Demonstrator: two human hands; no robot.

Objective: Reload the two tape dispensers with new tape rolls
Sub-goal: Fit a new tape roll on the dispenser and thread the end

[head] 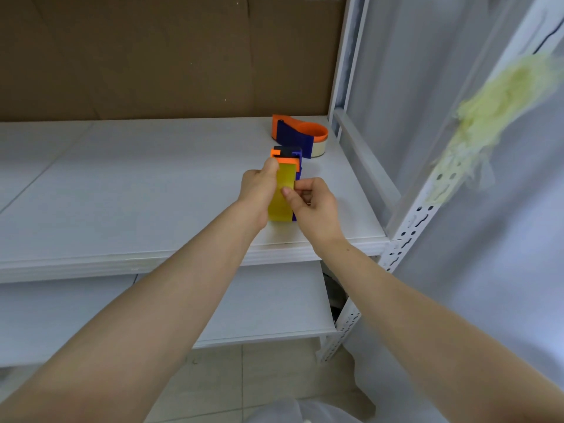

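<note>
Got both hands on 1 tape dispenser (288, 155) right now, the orange and blue one, held just above the white shelf (137, 184) toward its right end. My left hand (259, 190) is wrapped round the dispenser's left side, thumb up by the orange front piece. My right hand (316, 206) is curled in from the other side, thumb pressed flat on the face of the yellow tape roll (280, 203) and fingers tucked behind, so it's pinching the roll. The roll sits edge-on in the dispenser; can't tell if it's fully seated.

The 2nd dispenser (300, 134), same colours, lies at the shelf's back right corner with a pale roll in it, clear of my hands. Brown cardboard (152, 56) backs the shelf, and there's some yellowish fluffy stuff (494, 96) stuck on the shelf's front right post (424, 215).
</note>
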